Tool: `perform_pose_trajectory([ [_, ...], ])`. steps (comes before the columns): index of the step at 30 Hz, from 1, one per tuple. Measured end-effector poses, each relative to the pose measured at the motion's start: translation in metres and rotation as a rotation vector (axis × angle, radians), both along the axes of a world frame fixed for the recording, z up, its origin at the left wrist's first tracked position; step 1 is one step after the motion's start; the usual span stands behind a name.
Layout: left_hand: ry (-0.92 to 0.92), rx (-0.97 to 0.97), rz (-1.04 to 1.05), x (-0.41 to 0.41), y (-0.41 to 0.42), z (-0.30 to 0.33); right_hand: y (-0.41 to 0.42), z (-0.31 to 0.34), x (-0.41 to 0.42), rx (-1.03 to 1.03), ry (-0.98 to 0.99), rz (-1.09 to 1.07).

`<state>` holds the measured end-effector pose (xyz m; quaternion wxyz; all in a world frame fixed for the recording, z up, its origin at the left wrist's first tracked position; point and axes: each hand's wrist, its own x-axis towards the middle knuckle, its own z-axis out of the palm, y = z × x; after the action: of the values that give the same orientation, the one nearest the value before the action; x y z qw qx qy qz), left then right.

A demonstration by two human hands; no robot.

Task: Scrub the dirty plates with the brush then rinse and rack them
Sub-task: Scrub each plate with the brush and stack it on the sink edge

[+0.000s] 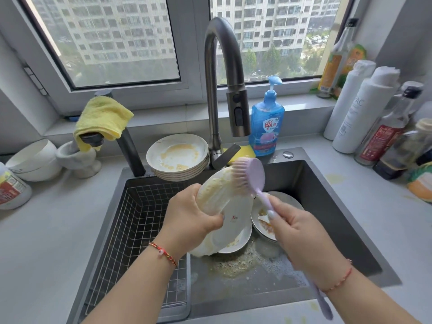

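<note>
My left hand (191, 216) grips a white plate (230, 206) by its rim, tilted up over the dark sink (327, 206); yellow foam coats its upper part. My right hand (301, 232) holds the handle of a lilac brush (251, 175), whose bristles press on the plate's top edge. Under the held plate lie two more dirty plates (264, 220) in the sink, with foamy yellow water around them. A stack of dirty plates (177, 155) with yellow residue sits on the sink's back edge, left of the tap.
A wire rack (145, 220) fills the sink's left half. The tall tap (222, 90) arches over the sink, a blue soap bottle (266, 122) and a yellow sponge behind it. Bottles (378, 118) crowd the right counter; white bowls (35, 160) and a yellow cloth (102, 118) stand left.
</note>
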<state>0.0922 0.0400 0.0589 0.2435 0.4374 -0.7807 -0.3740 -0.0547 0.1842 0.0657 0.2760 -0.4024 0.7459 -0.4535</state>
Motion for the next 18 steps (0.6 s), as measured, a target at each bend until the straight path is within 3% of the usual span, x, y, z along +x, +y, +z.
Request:
perform_pose_trajectory([
  [3,-0.123,-0.069,-0.014,-0.01,0.002,-0.002,0.002,0.014,0.026,0.104,0.294,0.17],
  [7,-0.22,-0.187,-0.057,-0.011,0.008,0.0,0.004,0.021,0.036,0.214,0.453,0.255],
  [10,-0.048,-0.05,0.011,0.003,0.005,-0.007,0.0,0.013,0.008,0.203,0.332,0.12],
  [13,0.011,-0.027,0.002,0.011,0.003,-0.009,-0.005,0.001,-0.018,0.299,0.153,-0.019],
  [15,0.045,-0.027,-0.003,0.013,0.004,-0.006,-0.005,-0.001,-0.02,0.34,0.16,-0.038],
  [18,0.053,-0.017,-0.002,0.011,0.005,-0.007,-0.003,0.01,-0.007,0.221,0.254,0.027],
])
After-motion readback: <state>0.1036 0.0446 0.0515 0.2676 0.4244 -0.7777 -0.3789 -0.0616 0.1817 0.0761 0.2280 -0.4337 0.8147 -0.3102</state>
